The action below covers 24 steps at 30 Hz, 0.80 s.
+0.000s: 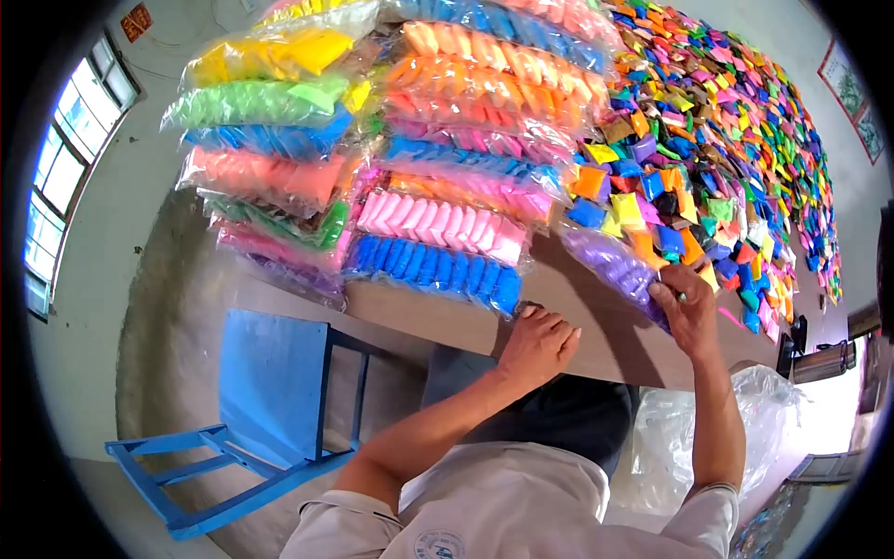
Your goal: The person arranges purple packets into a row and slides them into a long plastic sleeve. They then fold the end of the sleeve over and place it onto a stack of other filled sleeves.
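Note:
My right hand (687,306) grips the lower right end of a clear plastic bag of purple packets (610,264), which lies slanted on the brown table (596,326). At the table's front edge is my left hand (540,348), its fingers curled; whether anything is inside them is hidden. Just beyond that hand is the corner of a bag of blue packets (438,269). A bag of pink packets (445,222) lies behind the blue one, in the front of a stack of filled bags.
A large heap of loose colourful packets (708,140) covers the right side of the table. More bags, such as yellow ones (279,58), are stacked at left. A blue chair (270,391) stands at lower left. Clear plastic sheeting (698,438) hangs at lower right.

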### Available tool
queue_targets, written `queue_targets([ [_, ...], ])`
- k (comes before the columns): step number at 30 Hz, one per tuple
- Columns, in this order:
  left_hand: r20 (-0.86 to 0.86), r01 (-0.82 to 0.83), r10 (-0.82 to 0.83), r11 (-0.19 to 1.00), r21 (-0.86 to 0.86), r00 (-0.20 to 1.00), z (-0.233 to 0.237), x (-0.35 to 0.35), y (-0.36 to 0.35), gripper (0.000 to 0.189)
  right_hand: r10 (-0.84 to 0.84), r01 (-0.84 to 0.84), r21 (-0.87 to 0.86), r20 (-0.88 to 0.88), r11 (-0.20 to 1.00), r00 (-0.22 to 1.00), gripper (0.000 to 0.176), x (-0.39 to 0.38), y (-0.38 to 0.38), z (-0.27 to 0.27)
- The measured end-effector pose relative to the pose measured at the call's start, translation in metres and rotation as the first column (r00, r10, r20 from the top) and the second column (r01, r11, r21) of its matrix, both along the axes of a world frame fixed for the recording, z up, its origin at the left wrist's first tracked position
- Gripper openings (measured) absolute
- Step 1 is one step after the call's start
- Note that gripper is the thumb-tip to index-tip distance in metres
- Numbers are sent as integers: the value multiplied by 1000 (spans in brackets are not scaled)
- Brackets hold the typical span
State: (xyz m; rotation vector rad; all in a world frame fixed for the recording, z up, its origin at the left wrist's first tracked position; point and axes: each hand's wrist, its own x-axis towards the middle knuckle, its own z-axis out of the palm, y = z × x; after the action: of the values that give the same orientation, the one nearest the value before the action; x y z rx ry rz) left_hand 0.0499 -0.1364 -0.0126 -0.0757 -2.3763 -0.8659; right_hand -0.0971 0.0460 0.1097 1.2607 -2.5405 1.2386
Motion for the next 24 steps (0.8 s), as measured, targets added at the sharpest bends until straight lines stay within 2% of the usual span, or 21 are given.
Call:
queue_targets([
  [2, -34, -2, 2, 1000, -2, 999, 3, 0, 0, 13, 59, -59, -11, 16, 998, 998, 18, -1, -35, 19],
  [4, -33, -8, 8, 1000, -10, 999, 3, 0, 0, 14, 173, -207, 138, 220, 969, 960, 20, -2, -78, 39],
  [6, -87, -22, 23, 1000, 9, 996, 1, -1, 1, 18, 258, -347, 189, 381, 918, 888, 25, -2, -121, 50],
  [8, -70, -9, 10, 1000, 17, 998, 2, 0, 0, 19, 306, -401, 148, 430, 904, 849, 26, -7, -164, 33],
  [9, -49, 9, -8, 1000, 25, 999, 3, 0, -1, 20, 293, -434, 231, 466, 870, 835, 27, -6, -185, 40],
  [10, -41, 41, -40, 999, 33, 998, 5, 1, -4, 22, 334, -479, 219, 480, 850, 811, 31, -11, -206, 33],
  [13, -28, 6, -4, 998, 57, 1000, 3, 0, -1, 22, 350, -537, 279, 512, 796, 785, 38, -25, -259, 12],
  [14, -11, 14, -14, 998, 53, 1000, 2, 1, -2, 17, 352, -539, 278, 512, 795, 784, 38, -27, -272, 2],
  [16, -26, 13, -11, 997, 75, 1000, -1, 1, -1, 15, 491, -506, 233, 123, 831, 863, 40, -28, -292, -13],
  [18, -38, 16, -12, 995, 101, 999, 0, 1, -2, 14, 449, -464, 294, 120, 836, 885, 41, -26, -310, -15],
  [20, 19, 40, -42, 996, 81, 999, 3, 3, -4, 11, 404, -419, 355, 118, 836, 907, 43, -21, -316, -17],
  [22, 23, 38, -40, 996, 77, 999, 2, 2, -4, 11, 262, -177, 349, -211, 920, 942, 35, -7, -309, -23],
  [23, 24, 34, -36, 997, 70, 999, 2, 1, -4, 11, 179, -59, 315, -369, 947, 912, 31, -1, -305, -24],
  [24, 27, 34, -36, 997, 72, 999, 1, 1, -4, 11, 179, -60, 316, -365, 947, 914, 31, 3, -300, -23],
])
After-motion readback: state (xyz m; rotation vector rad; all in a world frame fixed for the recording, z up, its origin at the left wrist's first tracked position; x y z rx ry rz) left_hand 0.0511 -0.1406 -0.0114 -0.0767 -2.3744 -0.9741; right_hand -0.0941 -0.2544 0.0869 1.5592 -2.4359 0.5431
